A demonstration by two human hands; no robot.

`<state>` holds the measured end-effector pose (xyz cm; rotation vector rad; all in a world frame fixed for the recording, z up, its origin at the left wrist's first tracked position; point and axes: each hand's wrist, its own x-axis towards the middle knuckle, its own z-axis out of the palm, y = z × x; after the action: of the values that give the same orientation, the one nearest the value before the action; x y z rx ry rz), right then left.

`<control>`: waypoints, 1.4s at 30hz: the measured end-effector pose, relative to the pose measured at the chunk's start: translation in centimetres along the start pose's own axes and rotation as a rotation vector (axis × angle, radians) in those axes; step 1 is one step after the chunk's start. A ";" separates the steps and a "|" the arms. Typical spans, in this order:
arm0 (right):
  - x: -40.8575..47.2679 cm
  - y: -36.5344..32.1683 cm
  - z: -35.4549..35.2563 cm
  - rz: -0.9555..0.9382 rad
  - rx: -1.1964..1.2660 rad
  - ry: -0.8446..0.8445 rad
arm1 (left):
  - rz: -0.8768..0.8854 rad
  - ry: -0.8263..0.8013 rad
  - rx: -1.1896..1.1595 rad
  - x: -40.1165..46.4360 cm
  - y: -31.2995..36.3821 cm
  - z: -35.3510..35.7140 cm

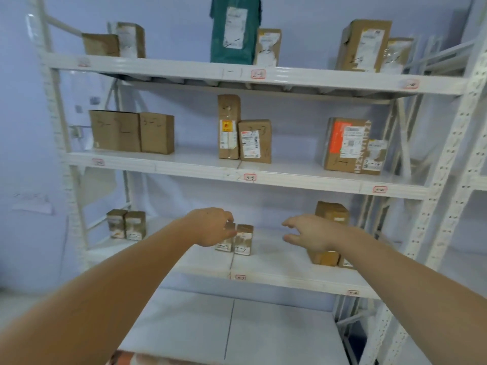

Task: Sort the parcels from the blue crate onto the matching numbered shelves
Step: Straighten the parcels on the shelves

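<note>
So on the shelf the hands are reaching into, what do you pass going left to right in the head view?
Pair of small brown cardboard boxes → left hand gripping a small brown box → its twin box → open right hand → larger brown cardboard parcels.

A pale blue wall (297, 27) is running behind the racking. White perforated uprights (448, 159) are standing at right. Even light is falling throughout.

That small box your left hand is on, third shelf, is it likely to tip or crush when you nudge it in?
The small box stands taller than wide, so a high push could probably tip it. It looks like stiff cardboard, unlikely to crush. The left hand wraps it easily, so it is likely light. Its neighbour box stands close alongside and may steady it.
</note>
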<state>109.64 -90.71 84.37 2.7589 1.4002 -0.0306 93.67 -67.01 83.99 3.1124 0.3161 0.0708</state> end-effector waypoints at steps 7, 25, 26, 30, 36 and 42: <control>6.7 -12.6 2.6 -0.088 0.029 -0.024 | -0.126 -0.074 -0.005 -7.0 -12.7 2.2; 22.7 -25.2 9.3 -0.183 0.066 -0.108 | -0.239 -0.140 -0.059 -3.5 -30.9 9.8; 23.5 -24.6 9.7 -0.183 0.083 -0.104 | -0.227 -0.147 -0.062 -2.2 -30.8 10.1; 25.9 -21.0 11.6 -0.129 0.154 -0.144 | -0.159 -0.179 -0.074 3.5 -29.9 11.4; 28.9 -13.0 14.8 0.030 0.221 -0.155 | -0.076 -0.217 -0.113 12.9 -28.7 14.8; 30.7 -5.6 17.1 0.181 0.235 -0.111 | 0.024 -0.246 -0.119 22.7 -27.4 18.5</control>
<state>123.37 -63.52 65.88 3.0065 1.1850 -0.3584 111.25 -35.69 66.05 2.9625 0.2581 -0.2797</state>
